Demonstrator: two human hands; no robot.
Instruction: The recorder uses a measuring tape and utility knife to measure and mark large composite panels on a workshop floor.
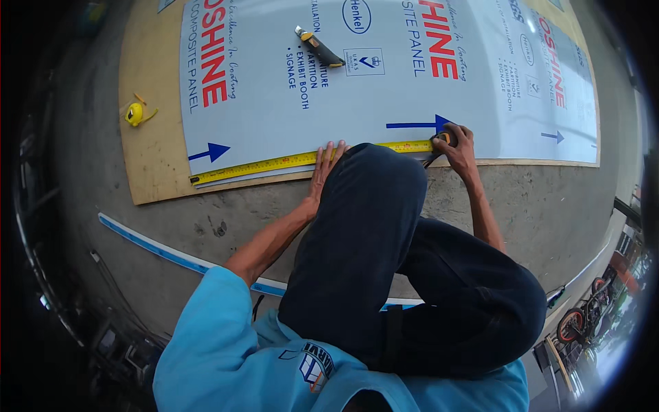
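A yellow tape measure blade point(264, 165) is drawn out along the near edge of a large panel point(261, 130) covered in printed light film. Its hooked end lies near the panel's near left corner. My left hand point(325, 168) rests on the blade and panel edge with fingers stretched out. Around the tape measure's dark case point(443, 140), the fingers of my right hand point(458, 147) are closed, at the blade's right end. My raised knee hides part of the blade between the hands. A utility knife point(319, 49), black and yellow, lies on the panel farther off.
Beneath the panel is a plywood board point(152, 161), bearing a small yellow device point(135, 114) at left. A long blue and white strip point(154, 248) lies on the concrete floor point(220, 216), passing under my legs. Toward the right rim stands a motorcycle point(571, 324).
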